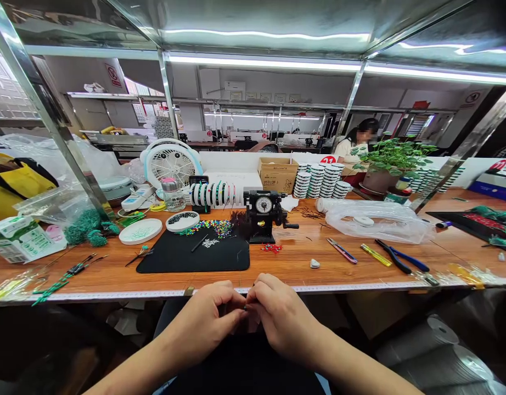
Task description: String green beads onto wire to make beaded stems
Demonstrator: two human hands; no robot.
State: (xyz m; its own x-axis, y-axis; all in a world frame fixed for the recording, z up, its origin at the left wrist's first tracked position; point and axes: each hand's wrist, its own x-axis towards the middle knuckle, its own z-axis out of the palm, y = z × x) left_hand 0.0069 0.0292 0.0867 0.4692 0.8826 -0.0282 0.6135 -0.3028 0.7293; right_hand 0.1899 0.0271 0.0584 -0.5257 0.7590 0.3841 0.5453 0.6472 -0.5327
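In front of the table's edge, over my lap, my left hand (214, 315) and my right hand (280, 315) meet fingertip to fingertip. Both are closed in a pinch. A tiny dark green piece (245, 308) shows between the fingertips; it is too small to name and mostly hidden. Just beyond the hands lies a black mat (166, 255), with a heap of coloured beads (218, 227), some small white pieces (211, 242) and a thin black tool (199, 243) on it. Behind it stands a black hand-cranked machine (261, 216) with a dial, beside several wire spools (215, 193).
On the right lie tweezers (342, 250), a yellow tool (375, 255), blue-handled pliers (401, 256) and a plastic bag (376, 222). White dishes (140, 231), green wire bundles (82, 226) and a fan (170, 162) stand left. Metal posts (67, 142) rise from the table. A person (355, 148) sits beyond.
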